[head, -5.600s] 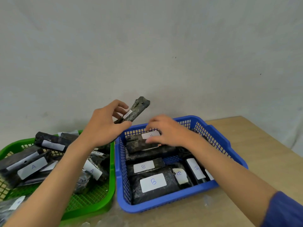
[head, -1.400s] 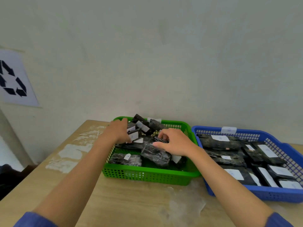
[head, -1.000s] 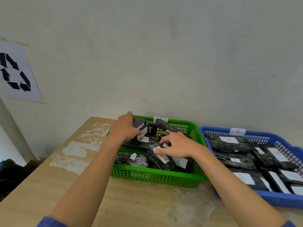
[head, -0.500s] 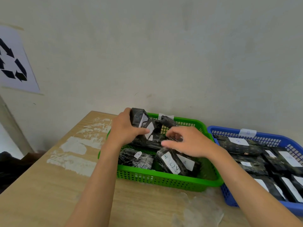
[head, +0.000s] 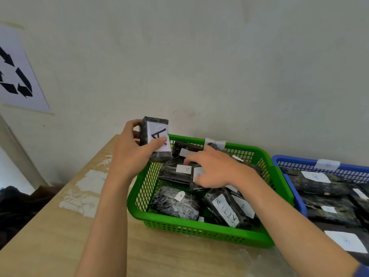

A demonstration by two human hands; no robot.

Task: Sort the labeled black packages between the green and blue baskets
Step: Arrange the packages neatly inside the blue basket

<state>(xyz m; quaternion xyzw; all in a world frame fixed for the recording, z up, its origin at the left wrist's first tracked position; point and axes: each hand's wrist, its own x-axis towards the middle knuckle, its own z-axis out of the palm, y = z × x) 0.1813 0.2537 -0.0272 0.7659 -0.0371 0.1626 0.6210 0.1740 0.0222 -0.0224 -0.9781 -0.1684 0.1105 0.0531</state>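
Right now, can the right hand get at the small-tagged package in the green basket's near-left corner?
Probably yes. That small-tagged package lies uncovered on top, just nearer than the right hand, which is inside the green basket. The left hand holds its A package up, clear of the way.

The green basket (head: 199, 226) and the blue basket (head: 351, 172) are moulded plastic lattice with a slight sheen. The black packages (head: 175, 204) in them are wrapped in crinkled glossy film; the raised package (head: 156, 126), upper centre of the frame, has the same wrap. Their labels (head: 225, 209) are matt white paper. The bench (head: 50, 246) is pale matt wood grain, with rough whitish scuffed patches (head: 87, 186) at left. The wall (head: 199, 56) is matt and faintly uneven; the sign (head: 16, 76) at upper left is smooth paper.
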